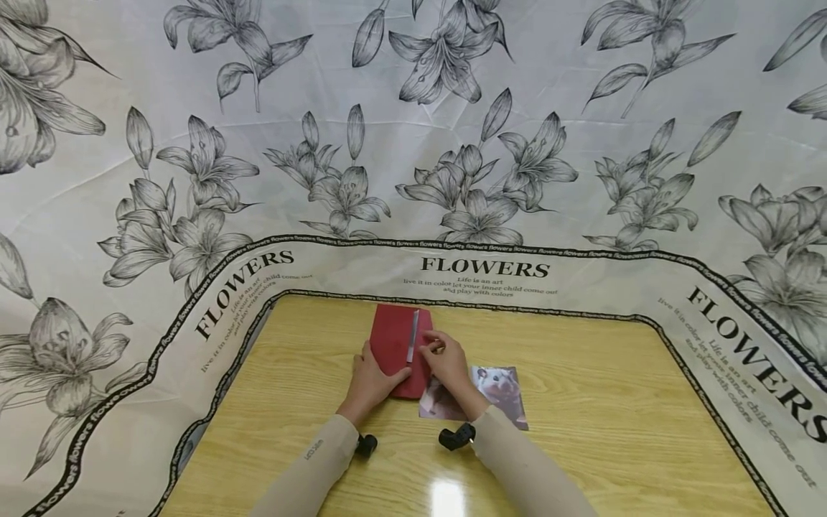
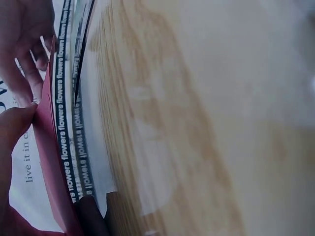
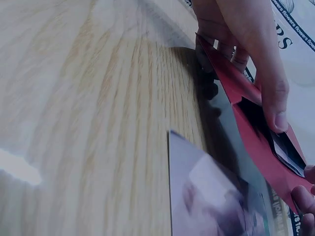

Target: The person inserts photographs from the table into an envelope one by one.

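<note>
A red paper envelope (image 1: 392, 337) is held tilted up off the table by my left hand (image 1: 373, 384). The thumb lies across its face and the other fingers are behind it. In the right wrist view the envelope (image 3: 234, 86) gapes along a slit, with a dark, pale-edged card or print (image 3: 288, 155) inside. My right hand (image 1: 447, 360) pinches the envelope's right edge beside the slit; its fingertips (image 3: 302, 199) show at the lower right of that view. Below my right forearm lies a glossy photo (image 1: 507, 395) of a pale furry animal, partly covered by that arm.
The wood-grain table (image 1: 581, 388) has a shiny surface with a light glare near its front. A white cloth printed with flowers (image 1: 484, 267) surrounds its back and sides. Black wrist-camera mounts (image 1: 457, 436) sit at both sleeves.
</note>
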Demonstrator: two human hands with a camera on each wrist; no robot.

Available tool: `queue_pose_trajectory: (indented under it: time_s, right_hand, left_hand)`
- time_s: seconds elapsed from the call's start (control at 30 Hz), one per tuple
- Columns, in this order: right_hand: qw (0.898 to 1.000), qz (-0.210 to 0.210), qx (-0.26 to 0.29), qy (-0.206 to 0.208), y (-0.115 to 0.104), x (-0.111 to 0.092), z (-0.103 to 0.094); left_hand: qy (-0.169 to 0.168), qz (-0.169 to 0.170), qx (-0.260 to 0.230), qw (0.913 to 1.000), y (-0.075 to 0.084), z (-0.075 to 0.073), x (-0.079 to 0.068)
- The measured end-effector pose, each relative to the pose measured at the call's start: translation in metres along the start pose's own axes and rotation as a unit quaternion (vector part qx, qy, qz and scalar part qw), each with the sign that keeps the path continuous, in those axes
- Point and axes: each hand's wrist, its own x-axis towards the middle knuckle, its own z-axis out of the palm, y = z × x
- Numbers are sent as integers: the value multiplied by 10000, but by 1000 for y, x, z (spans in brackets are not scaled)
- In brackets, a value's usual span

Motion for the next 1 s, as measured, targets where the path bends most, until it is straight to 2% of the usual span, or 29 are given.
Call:
queue_pose_trajectory:
  time_s: [0.17, 0.33, 0.73, 1.0]
  right_hand:
    - [9999, 60, 27, -116, 2, -6, -14]
    - [9998, 66, -164, -107, 11, -8, -30]
    - [9995, 176, -247, -39, 24, -23, -71]
    - [9981, 194, -576, 11, 31, -36, -96]
  left_hand:
    - [-11, -9, -32, 10000, 0, -1, 0]
    - [-27, 42, -16, 10000, -2, -1, 1]
    - [-4, 125, -9, 9999, -3, -1, 1]
    - [-36, 119, -51, 9999, -3, -1, 0]
